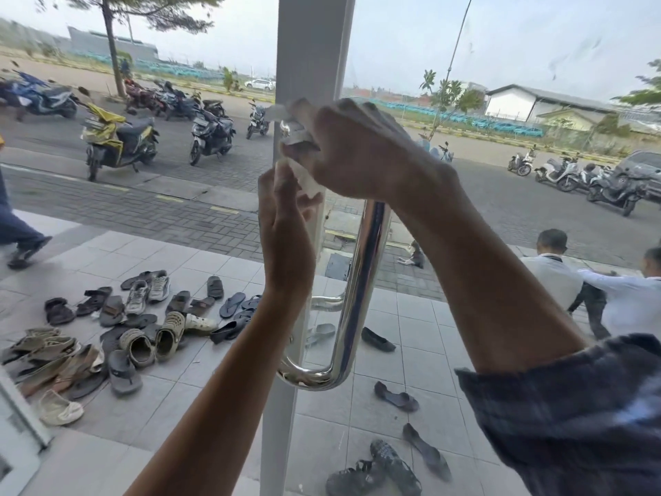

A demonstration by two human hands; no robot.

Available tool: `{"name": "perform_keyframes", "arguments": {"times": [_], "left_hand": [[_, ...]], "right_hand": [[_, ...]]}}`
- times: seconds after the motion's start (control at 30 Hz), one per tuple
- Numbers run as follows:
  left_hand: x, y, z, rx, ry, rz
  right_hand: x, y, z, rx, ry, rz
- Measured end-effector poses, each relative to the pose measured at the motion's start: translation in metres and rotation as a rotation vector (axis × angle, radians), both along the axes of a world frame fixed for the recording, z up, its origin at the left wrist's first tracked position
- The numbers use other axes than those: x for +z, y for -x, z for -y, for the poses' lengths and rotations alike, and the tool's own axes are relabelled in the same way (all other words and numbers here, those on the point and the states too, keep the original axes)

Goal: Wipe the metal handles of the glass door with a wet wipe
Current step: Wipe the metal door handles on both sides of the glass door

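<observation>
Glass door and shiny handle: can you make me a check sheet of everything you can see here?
Surface: glass door, smudged and streaked at upper right; white door frame.
Job's things: metal handle, polished, U-shaped; wet wipe, white, pressed at the handle's top end.
Clutter: shoes and sandals scattered on the tiled porch outside.
Hands: right hand closed over the handle's top with the wipe; left hand pinching the wipe's lower edge.
Cables: one thin line outside, slanting upward; whether it is a cable is unclear.
Surroundings: parked motorbikes, a tree, buildings, people on the right, a walker at far left.
</observation>
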State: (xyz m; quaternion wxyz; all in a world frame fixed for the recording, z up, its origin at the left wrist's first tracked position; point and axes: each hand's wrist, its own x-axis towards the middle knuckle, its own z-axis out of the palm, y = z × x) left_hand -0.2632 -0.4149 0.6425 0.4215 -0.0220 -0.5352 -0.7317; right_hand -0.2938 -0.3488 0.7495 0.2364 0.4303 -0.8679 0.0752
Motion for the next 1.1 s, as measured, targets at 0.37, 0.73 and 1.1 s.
{"name": "perform_keyframes", "arguments": {"times": [0.37,0.73,1.1], "left_hand": [[-0.002,-0.003,-0.002,0.054,-0.069,0.063],[-0.003,-0.008,0.005,0.066,-0.005,0.059],[-0.005,-0.008,0.019,0.078,-0.033,0.085]], "right_hand": [[0.007,0.010,0.026,-0.089,-0.114,-0.058],[0.009,0.019,-0.014,0.249,0.189,0.535],[0.031,0.003,0.048,-0.272,-0.200,0.234]]}}
